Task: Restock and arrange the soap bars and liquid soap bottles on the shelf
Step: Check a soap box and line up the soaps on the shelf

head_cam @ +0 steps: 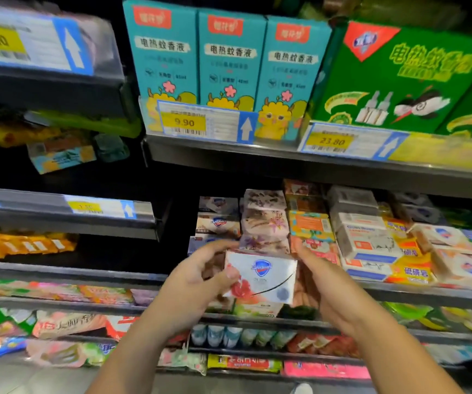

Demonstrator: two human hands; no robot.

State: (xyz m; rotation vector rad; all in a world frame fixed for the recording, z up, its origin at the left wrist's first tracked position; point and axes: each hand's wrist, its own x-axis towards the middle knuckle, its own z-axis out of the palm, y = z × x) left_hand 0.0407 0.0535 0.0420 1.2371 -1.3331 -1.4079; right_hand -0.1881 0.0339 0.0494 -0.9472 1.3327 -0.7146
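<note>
I hold a white soap bar box (263,275) with a blue shield logo and red flower print in front of the middle shelf. My left hand (198,282) grips its left end, thumb on the front face. My right hand (323,285) touches its right end with fingers spread behind it. Just behind the box, stacks of soap bars (266,223) in floral wrappers and similar shield-logo boxes (217,223) fill the shelf (428,294). More boxed soaps (365,240) lie to the right.
The shelf above carries teal mosquito-liquid boxes (229,61) and a green box (399,78), with price tags 9.90 (183,122) and 23.80 (331,141). Lower shelves hold packaged goods and small bottles (223,335). A dark shelf unit (58,214) stands at the left.
</note>
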